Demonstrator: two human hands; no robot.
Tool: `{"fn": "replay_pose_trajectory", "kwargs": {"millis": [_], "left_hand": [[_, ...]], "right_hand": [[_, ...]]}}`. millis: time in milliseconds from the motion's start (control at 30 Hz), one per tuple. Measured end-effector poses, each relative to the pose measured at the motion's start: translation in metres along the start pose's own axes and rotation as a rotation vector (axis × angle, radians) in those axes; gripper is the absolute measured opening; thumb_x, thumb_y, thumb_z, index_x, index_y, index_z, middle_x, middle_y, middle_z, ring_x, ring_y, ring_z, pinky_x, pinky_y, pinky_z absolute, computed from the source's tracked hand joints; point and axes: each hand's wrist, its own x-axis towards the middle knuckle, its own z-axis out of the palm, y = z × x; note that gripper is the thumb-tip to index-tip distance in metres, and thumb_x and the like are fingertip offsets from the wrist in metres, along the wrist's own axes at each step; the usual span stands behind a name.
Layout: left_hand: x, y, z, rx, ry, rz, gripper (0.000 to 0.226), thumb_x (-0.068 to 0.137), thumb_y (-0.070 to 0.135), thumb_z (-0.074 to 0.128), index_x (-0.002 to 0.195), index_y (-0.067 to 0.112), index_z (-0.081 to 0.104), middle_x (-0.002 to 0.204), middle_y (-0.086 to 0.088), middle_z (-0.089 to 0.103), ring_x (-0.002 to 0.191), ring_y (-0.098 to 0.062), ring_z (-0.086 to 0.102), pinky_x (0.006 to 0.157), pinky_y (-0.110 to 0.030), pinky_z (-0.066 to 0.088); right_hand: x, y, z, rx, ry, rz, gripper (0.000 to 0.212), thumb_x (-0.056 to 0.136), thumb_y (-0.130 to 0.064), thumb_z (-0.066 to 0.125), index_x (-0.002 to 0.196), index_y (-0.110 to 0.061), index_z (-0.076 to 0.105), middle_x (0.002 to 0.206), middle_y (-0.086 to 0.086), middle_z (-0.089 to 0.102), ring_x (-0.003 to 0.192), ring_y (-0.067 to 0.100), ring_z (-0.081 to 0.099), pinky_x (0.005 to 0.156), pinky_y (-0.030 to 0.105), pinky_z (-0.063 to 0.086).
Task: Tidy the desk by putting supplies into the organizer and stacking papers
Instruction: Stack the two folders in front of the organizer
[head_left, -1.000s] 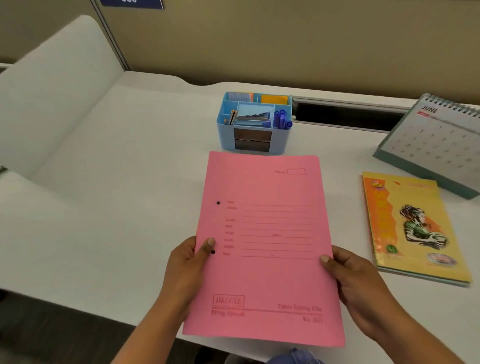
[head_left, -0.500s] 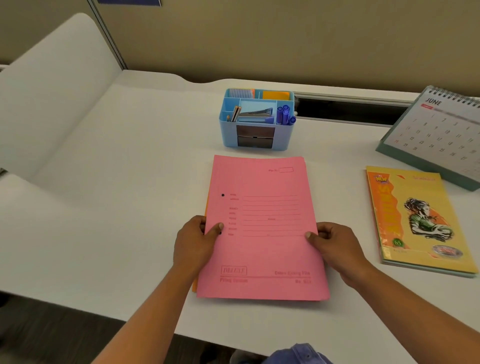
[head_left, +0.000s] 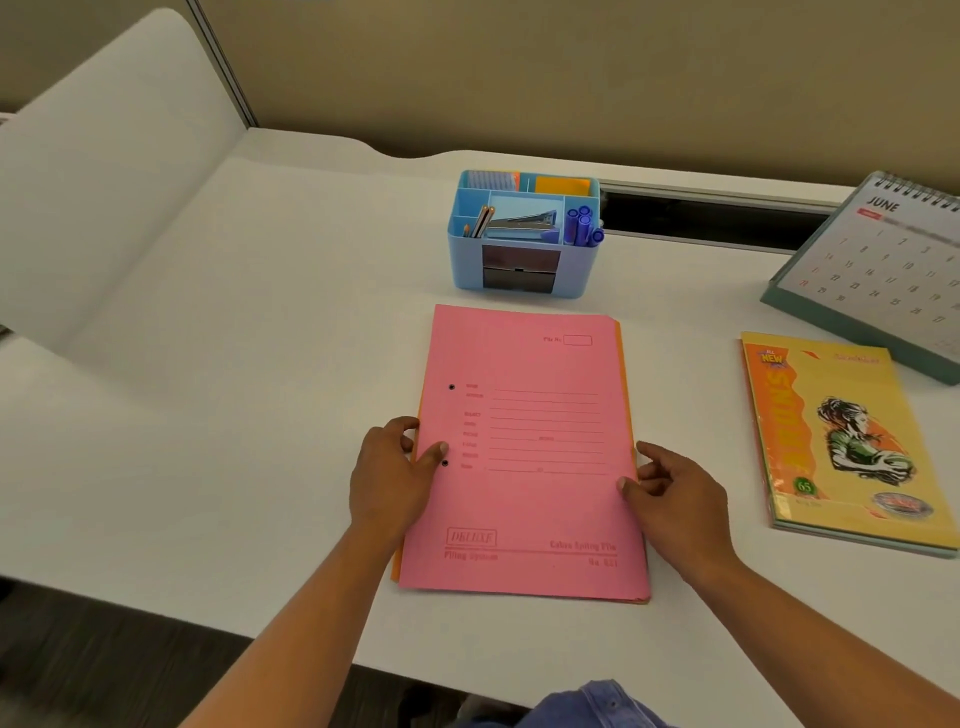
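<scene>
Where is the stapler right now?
Head view: the stapler lies in the centre compartment of the blue organizer, pencils left, purple pens right.

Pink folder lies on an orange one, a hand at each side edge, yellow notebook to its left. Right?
Not quite. The head view shows the yellow notebook to the right of the pink folder, not the left. The rest holds: the pink folder lies on an orange folder, with the left hand and right hand at its side edges.

pink file (head_left: 524, 457) flat atop orange file (head_left: 627, 384) | blue organizer (head_left: 524, 244) just behind, filled
</scene>
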Motion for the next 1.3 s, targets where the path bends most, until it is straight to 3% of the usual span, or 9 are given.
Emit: {"fn": "replay_pose_trajectory", "kwargs": {"millis": [200, 800, 900, 1033, 1200, 1300], "left_hand": [[0.003, -0.001, 0.002, 0.012, 0.007, 0.014, 0.041, 0.089, 0.042, 0.065, 0.125, 0.023, 0.061, 0.109, 0.0, 0.063, 0.087, -0.016, 0.062, 0.07, -0.031, 0.047], [0.006, -0.004, 0.009, 0.036, 0.028, 0.068, 0.034, 0.096, 0.041, 0.051, 0.123, 0.022, 0.06, 0.11, -0.001, 0.062, 0.087, -0.019, 0.064, 0.07, -0.032, 0.046], [-0.001, 0.003, 0.009, 0.031, 0.078, 0.06, 0.042, 0.094, 0.037, 0.057, 0.132, 0.02, 0.051, 0.125, -0.004, 0.054, 0.102, -0.024, 0.061, 0.08, -0.039, 0.05], [-0.012, 0.023, 0.016, 0.132, 0.194, 0.258, 0.053, 0.087, 0.032, 0.068, 0.133, 0.014, 0.051, 0.134, -0.009, 0.048, 0.121, -0.028, 0.048, 0.101, -0.044, 0.039], [-0.019, 0.05, 0.045, 0.18, 0.069, 0.55, 0.054, 0.087, 0.038, 0.067, 0.132, 0.013, 0.052, 0.137, -0.008, 0.05, 0.128, -0.027, 0.046, 0.104, -0.044, 0.038], [-0.023, 0.066, 0.067, 0.247, 0.007, 0.582, 0.059, 0.09, 0.048, 0.06, 0.137, 0.014, 0.049, 0.144, -0.005, 0.047, 0.134, -0.023, 0.041, 0.109, -0.043, 0.034]], "right_hand": [[0.0, 0.007, 0.006, -0.067, 0.023, -0.042, 0.038, 0.083, -0.019, 0.074, 0.12, -0.017, 0.067, 0.086, -0.008, 0.061, 0.077, 0.009, 0.059, 0.076, 0.022, 0.046], [-0.003, 0.018, 0.016, -0.032, 0.09, -0.05, 0.038, 0.084, -0.023, 0.074, 0.121, -0.02, 0.065, 0.094, -0.006, 0.06, 0.079, 0.005, 0.057, 0.069, 0.007, 0.039], [-0.005, 0.018, 0.016, -0.051, 0.095, -0.07, 0.038, 0.084, -0.024, 0.073, 0.121, -0.02, 0.064, 0.095, -0.005, 0.06, 0.081, 0.007, 0.058, 0.074, 0.014, 0.044], [-0.006, 0.018, 0.013, -0.013, 0.076, -0.083, 0.04, 0.083, -0.021, 0.073, 0.122, -0.019, 0.062, 0.095, -0.004, 0.059, 0.082, 0.009, 0.058, 0.077, 0.018, 0.048], [-0.003, 0.025, -0.005, 0.027, 0.085, -0.138, 0.038, 0.084, -0.023, 0.073, 0.12, -0.019, 0.061, 0.102, -0.007, 0.06, 0.083, 0.004, 0.058, 0.072, 0.008, 0.041], [0.003, 0.039, -0.028, -0.034, 0.103, -0.195, 0.039, 0.085, -0.03, 0.071, 0.121, -0.02, 0.06, 0.114, -0.009, 0.058, 0.095, 0.005, 0.057, 0.08, 0.018, 0.047]]}}
